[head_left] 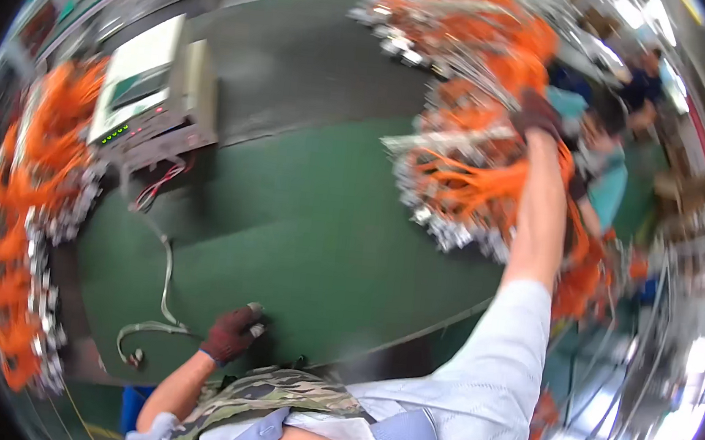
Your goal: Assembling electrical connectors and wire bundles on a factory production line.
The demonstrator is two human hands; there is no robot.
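Observation:
My left hand (231,335), in a dark red glove with bare fingertips, rests low over the near edge of the green table. Its fingertips stand a little apart, with nothing visible between them. My right arm stretches far out to the right. At its end my right hand (538,116), also gloved, is at a large heap of orange cables (470,185) with silvery connectors at their ends. Motion blur hides its fingers, so I cannot make out a grip. A pale cable (167,274) with a plug end lies left of my left hand.
A white box-shaped device (139,85) with green lights stands at the left on the green mat (311,208). More orange cables (16,272) hang along the far left. Beyond the right-hand heap, a person in a teal top (608,189) is close to my right arm.

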